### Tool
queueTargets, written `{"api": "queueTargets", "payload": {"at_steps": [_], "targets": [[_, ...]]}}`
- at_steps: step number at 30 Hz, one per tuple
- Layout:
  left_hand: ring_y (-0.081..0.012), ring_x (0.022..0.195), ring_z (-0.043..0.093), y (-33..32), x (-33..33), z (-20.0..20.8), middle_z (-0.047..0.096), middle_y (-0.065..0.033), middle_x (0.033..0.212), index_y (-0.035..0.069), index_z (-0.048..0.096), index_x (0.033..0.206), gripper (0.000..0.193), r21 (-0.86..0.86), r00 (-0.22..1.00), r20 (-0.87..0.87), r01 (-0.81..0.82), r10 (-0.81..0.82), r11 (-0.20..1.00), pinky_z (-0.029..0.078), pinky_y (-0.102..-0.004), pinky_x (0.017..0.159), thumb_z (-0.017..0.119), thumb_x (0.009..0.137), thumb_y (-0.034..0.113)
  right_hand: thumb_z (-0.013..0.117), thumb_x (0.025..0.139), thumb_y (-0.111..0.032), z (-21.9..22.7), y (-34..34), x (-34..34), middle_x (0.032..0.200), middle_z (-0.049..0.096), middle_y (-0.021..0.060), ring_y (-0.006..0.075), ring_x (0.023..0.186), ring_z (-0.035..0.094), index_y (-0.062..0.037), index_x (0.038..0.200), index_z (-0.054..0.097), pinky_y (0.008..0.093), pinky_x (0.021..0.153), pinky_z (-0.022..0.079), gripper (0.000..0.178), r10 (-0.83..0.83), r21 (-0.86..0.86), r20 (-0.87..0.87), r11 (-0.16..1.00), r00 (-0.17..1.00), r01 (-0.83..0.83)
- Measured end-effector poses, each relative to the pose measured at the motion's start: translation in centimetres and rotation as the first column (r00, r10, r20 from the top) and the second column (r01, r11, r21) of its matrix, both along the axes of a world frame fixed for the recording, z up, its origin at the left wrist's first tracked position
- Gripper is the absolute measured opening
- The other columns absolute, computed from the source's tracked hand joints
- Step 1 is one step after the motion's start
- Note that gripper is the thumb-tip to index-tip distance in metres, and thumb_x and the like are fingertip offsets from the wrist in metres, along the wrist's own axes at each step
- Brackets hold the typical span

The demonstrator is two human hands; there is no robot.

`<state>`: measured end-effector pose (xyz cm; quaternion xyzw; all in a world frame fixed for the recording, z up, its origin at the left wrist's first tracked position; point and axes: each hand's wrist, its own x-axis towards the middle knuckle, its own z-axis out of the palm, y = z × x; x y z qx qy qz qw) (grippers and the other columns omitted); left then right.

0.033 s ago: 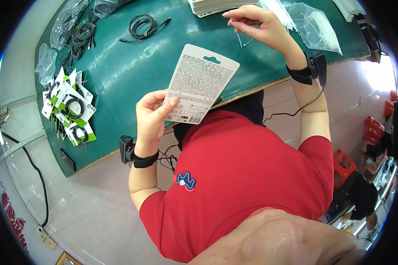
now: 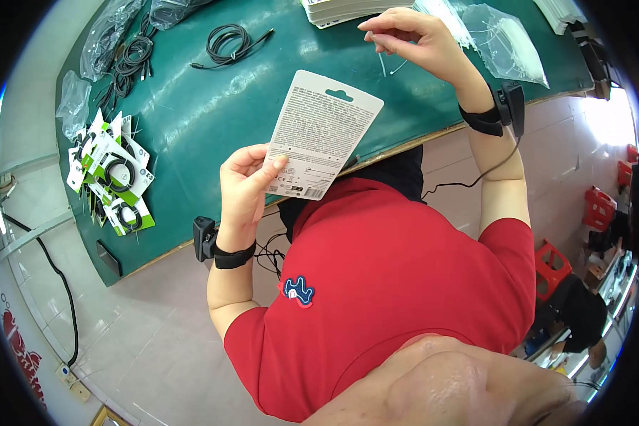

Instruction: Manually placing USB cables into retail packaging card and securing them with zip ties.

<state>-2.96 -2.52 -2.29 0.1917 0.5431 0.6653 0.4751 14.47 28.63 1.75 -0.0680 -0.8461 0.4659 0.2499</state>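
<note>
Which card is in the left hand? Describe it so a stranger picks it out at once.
By the green table's near edge, find the left hand. It holds up a white card by its lower left edge. Unlike the piled cable cards at the left, this one shows a back covered in print, with a hanging slot.

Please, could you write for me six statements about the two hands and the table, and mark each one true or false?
1. The left hand holds a white card. True.
2. A black cable coil lies on the green table. True.
3. The white card lies flat under the coil. False: the left hand holds it up, apart from the coil.
4. The right hand pinches a thin white tie. True.
5. Both hands grip the white card. False: only the left does.
6. The green table holds only the coil. False: packed cables also lie there, loosely piled at the left.
</note>
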Motion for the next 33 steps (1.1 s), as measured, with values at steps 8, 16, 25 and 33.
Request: {"api": "queueTargets", "payload": {"at_steps": [8,16,25,33], "targets": [[-0.0163,0.087,0.070,0.5,-0.7,-0.8,0.072,-0.0143,0.099,-0.006,0.067,0.106,0.024,-0.056,0.995,0.092,0.040,-0.035,0.998,0.056,-0.0294,0.082,0.073,0.084,-0.002,0.062,0.095,-0.001,0.1,-0.6,0.5,0.094,0.070,0.0072,0.0108,0.076,0.066,0.0009,0.109,0.069,0.0227,0.069,0.054,0.016,0.022,-0.460,0.084,0.888,0.996,0.019],[-0.0182,0.087,0.070,2.0,-1.2,0.1,0.073,-0.0152,0.098,-0.007,0.067,0.108,0.027,-0.212,0.959,0.238,0.206,-0.154,0.955,0.057,-0.0320,0.081,0.073,0.083,0.001,0.064,0.093,0.000,1.4,-2.7,-0.7,0.095,0.071,0.0090,0.0122,0.078,0.067,0.0019,0.112,0.067,0.0238,0.069,0.055,0.020,-0.350,-0.689,-0.246,0.719,0.904,0.090],[-0.0189,0.082,0.072,3.3,0.2,0.8,0.073,-0.0153,0.097,-0.007,0.069,0.105,0.026,-0.242,0.902,0.337,0.360,-0.270,0.901,0.059,-0.0304,0.076,0.075,0.082,0.001,0.067,0.090,0.002,-0.5,-7.6,-4.1,0.096,0.071,0.0091,0.0115,0.084,0.067,0.0038,0.109,0.068,0.0225,0.073,0.053,0.018,0.165,-0.478,-0.249,0.836,0.954,-0.269],[-0.0189,0.082,0.072,3.6,0.2,0.0,0.073,-0.0153,0.096,-0.007,0.069,0.104,0.025,-0.261,0.895,0.328,0.394,-0.303,0.881,0.059,-0.0303,0.075,0.075,0.081,0.001,0.067,0.090,0.003,-0.8,-8.0,-4.2,0.094,0.071,0.0074,0.0106,0.084,0.067,0.0036,0.106,0.069,0.0215,0.071,0.052,0.016,0.226,-0.321,-0.401,0.873,0.888,-0.367]]}}
